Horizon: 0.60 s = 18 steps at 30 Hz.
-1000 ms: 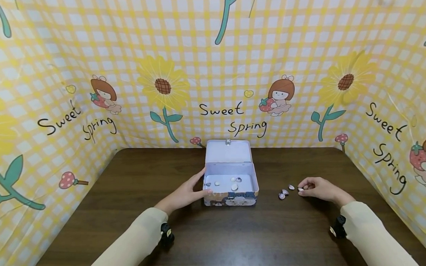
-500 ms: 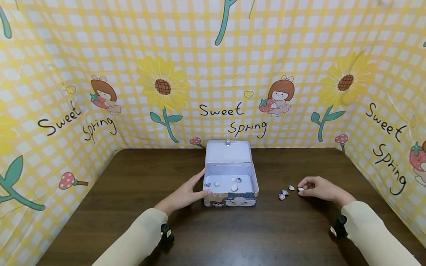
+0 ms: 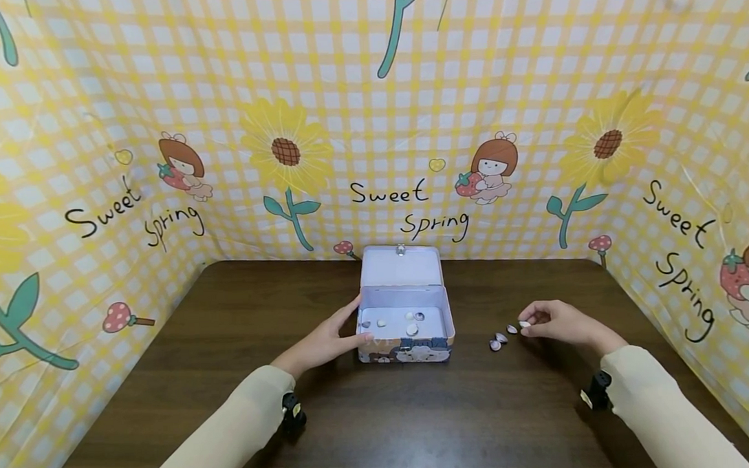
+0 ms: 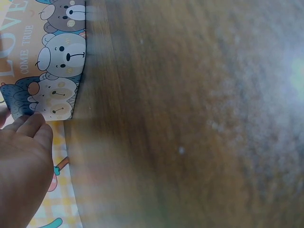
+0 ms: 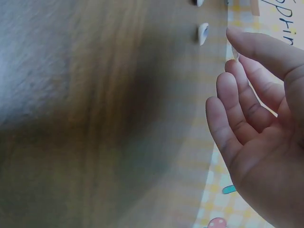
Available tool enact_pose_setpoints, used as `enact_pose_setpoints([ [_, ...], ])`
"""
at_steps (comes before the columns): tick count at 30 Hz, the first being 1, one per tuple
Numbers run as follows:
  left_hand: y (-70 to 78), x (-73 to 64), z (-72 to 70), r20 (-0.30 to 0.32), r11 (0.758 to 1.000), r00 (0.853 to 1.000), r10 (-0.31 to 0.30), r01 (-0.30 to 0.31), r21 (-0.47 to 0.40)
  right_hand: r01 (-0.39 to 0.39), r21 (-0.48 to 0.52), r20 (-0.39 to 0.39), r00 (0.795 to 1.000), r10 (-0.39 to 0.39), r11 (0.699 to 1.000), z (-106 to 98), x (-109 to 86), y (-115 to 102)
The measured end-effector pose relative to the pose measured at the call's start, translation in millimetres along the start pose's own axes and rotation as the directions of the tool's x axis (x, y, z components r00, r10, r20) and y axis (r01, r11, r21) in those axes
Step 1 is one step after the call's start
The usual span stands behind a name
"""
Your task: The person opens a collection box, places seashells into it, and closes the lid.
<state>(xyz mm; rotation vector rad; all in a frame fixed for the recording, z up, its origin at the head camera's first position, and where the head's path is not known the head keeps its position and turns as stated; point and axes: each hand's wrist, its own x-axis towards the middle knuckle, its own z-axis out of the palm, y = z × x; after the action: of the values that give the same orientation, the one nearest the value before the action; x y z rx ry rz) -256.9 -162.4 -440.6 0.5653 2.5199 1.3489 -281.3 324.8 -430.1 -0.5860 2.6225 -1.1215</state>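
An open tin box with bear pictures stands mid-table, its lid tilted back on the hinge. My left hand holds the box's left side, thumb at the front rim; the left wrist view shows its fingers against the printed wall. Several small seashells, one of them a pale seashell, lie inside. To the right of the box, my right hand pinches a whitish seashell between thumb and forefinger. Beside those fingertips lie three loose seashells, the closest seashell among them.
The dark wooden table reaches to a yellow checked cloth hung behind and at both sides. A black wrist camera sits on the left sleeve, and another wrist camera on the right one.
My right hand has shifted slightly up and left with the pinched seashell, toward the loose seashells. My left hand and the tin box have stayed put.
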Motion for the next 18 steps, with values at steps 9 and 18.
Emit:
enact_pose_setpoints([
  [9, 3.8, -2.0, -0.2, -0.002, 1.000, 1.000, 0.002, -0.002, 0.001, 0.049, -0.040, 0.000, 0.999, -0.049, 0.998, -3.5, 5.7, -12.6],
  [18, -1.3, 0.2, 0.0, -0.005, 1.000, 1.000, 0.018, -0.017, 0.025, 0.072, -0.073, -0.003, 0.997, -0.072, 0.995, -3.1, 13.0, -33.9],
])
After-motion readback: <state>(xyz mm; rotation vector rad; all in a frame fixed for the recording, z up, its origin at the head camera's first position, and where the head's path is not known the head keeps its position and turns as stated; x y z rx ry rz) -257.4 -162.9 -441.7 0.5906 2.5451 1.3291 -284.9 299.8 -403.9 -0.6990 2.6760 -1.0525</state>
